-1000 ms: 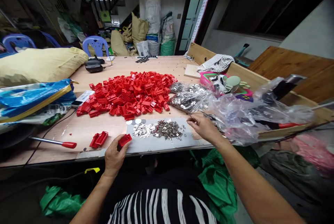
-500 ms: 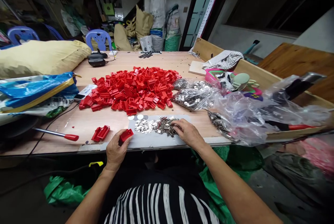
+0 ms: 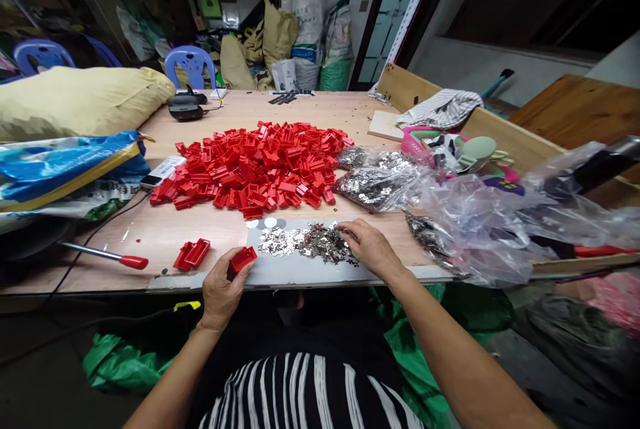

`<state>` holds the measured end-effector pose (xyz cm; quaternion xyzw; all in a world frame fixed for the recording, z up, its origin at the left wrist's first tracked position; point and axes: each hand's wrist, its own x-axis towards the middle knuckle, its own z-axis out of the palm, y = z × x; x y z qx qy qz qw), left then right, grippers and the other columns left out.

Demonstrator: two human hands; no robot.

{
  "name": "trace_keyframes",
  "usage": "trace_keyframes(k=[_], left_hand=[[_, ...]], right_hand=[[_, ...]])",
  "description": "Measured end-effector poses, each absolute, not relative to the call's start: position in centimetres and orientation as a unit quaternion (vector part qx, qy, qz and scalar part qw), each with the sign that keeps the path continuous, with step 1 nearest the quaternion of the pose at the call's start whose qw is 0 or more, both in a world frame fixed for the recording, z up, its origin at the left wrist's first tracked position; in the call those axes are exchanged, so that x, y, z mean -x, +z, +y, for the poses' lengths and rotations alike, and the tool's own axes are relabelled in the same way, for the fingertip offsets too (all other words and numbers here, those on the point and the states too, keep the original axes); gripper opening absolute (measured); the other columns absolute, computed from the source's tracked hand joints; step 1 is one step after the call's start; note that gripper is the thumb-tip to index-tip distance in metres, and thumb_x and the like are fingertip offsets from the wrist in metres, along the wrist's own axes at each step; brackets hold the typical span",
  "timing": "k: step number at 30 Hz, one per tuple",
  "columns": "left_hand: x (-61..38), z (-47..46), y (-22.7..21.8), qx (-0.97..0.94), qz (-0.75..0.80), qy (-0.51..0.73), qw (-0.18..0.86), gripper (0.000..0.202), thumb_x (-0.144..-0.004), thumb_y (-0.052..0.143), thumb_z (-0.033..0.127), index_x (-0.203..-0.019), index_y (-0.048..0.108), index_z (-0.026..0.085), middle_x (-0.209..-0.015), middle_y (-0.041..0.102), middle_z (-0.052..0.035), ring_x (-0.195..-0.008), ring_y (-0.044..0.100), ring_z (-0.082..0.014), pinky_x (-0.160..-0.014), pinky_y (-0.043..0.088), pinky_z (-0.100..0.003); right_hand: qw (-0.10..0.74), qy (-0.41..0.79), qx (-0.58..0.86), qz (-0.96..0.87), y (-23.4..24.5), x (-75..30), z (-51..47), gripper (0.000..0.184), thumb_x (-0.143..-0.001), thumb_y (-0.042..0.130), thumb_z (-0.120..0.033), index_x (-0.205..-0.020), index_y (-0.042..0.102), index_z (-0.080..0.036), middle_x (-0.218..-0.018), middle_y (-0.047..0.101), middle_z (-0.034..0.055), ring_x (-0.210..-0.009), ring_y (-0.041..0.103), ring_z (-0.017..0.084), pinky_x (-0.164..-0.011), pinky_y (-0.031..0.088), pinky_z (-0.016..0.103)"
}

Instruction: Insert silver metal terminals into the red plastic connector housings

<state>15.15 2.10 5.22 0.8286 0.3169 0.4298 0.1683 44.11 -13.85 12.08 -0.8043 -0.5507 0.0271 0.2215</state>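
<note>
My left hand (image 3: pixel 223 288) is closed around a small red plastic housing (image 3: pixel 243 260), its hollow side facing up, near the table's front edge. My right hand (image 3: pixel 369 248) is at the right end of a heap of small metal pieces (image 3: pixel 327 242), fingertips bent down against it; whether a piece is pinched there is too small to tell. Brighter flat metal pieces (image 3: pixel 280 241) lie left of that heap on a grey mat (image 3: pixel 300 271). Two more red housings (image 3: pixel 192 254) rest left of my left hand. A large pile of red housings (image 3: pixel 260 166) spreads behind the mat.
Clear plastic bags of metal parts (image 3: pixel 375 182) and crumpled plastic (image 3: pixel 470 229) crowd the right side. A lever with a red grip (image 3: pixel 133 262), a blue sack (image 3: pixel 70 169) and a yellowish sack (image 3: pixel 85 102) occupy the left. A wooden board (image 3: pixel 510 126) edges the right side.
My right hand has shifted slightly right along the metal heap, and some pieces have spread toward it. My left hand keeps the red housing in place. The view has tilted a little.
</note>
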Motion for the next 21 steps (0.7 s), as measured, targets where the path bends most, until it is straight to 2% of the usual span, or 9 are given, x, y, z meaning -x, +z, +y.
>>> trace_keyframes(k=[2,5,8,14,21], left_hand=[[-15.2,2.1,5.2,-0.828,0.320,0.428,0.169,0.035,-0.084,0.062,0.037,-0.114,0.059,0.018,-0.106,0.070,-0.0085,-0.096,0.067,-0.0216,-0.085,0.052,-0.034],[-15.2,2.1,5.2,-0.828,0.326,0.422,0.172,0.035,-0.084,0.062,0.038,-0.114,0.059,0.019,-0.106,0.070,-0.0085,-0.095,0.067,-0.0218,-0.084,0.053,-0.034],[-15.2,2.0,5.1,-0.828,0.330,0.418,0.175,0.035,-0.084,0.062,0.038,-0.113,0.060,0.018,-0.106,0.070,-0.0084,-0.095,0.067,-0.0215,-0.084,0.053,-0.033],[-15.2,2.1,5.1,-0.827,0.332,0.418,0.178,0.036,-0.084,0.062,0.038,-0.114,0.059,0.019,-0.106,0.070,-0.0084,-0.095,0.068,-0.0221,-0.084,0.053,-0.034],[-15.3,2.0,5.2,-0.827,0.330,0.417,0.180,0.035,-0.084,0.062,0.037,-0.114,0.059,0.019,-0.106,0.070,-0.0089,-0.096,0.067,-0.0223,-0.085,0.053,-0.035]], right_hand=[[0.211,0.029,0.785,-0.582,12.2,-43.3,-12.8,0.029,-0.090,0.048,-0.017,-0.113,0.064,-0.025,-0.104,0.063,0.0050,-0.093,0.062,0.018,-0.082,0.049,0.028],[0.153,0.037,0.767,-0.622,12.4,-42.2,-11.4,0.032,-0.091,0.048,-0.017,-0.117,0.062,-0.031,-0.117,0.059,0.0032,-0.091,0.064,0.018,-0.073,0.050,0.026],[0.114,0.040,0.765,-0.632,12.5,-41.9,-10.9,0.031,-0.091,0.050,-0.020,-0.117,0.061,-0.032,-0.119,0.059,0.0024,-0.088,0.065,0.018,-0.069,0.051,0.026],[0.128,0.036,0.778,-0.615,12.3,-44.0,-12.5,0.030,-0.089,0.052,-0.018,-0.116,0.061,-0.027,-0.115,0.062,0.0039,-0.096,0.063,0.019,-0.082,0.051,0.030],[0.140,0.031,0.781,-0.608,12.6,-45.4,-13.7,0.027,-0.088,0.051,-0.018,-0.113,0.062,-0.024,-0.113,0.064,0.0062,-0.100,0.063,0.021,-0.088,0.050,0.033]])
